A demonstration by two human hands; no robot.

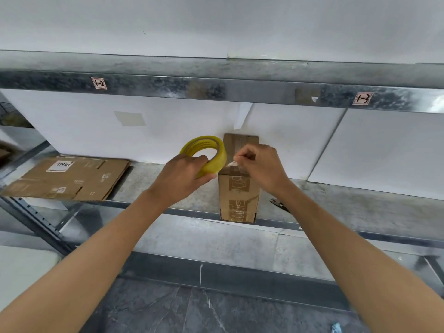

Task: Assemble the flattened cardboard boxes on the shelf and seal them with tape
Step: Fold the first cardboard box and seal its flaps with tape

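The left hand (185, 176) gripping the yellow tape roll (216, 152) hides its near rim. The right hand (262, 167) covers part of the cardboard box (237, 195) top, and the clear tape strip (231, 163) it pinches is too faint to trace. A dark object (278, 203) on the shelf (360, 207) vanishes behind the right forearm, its kind unclear. A blue scrap (336, 329) is cut off by the bottom edge

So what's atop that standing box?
Over the box, at its near edge, the right hand pinches a tape end from the tape roll in the left hand, hiding part of the top.
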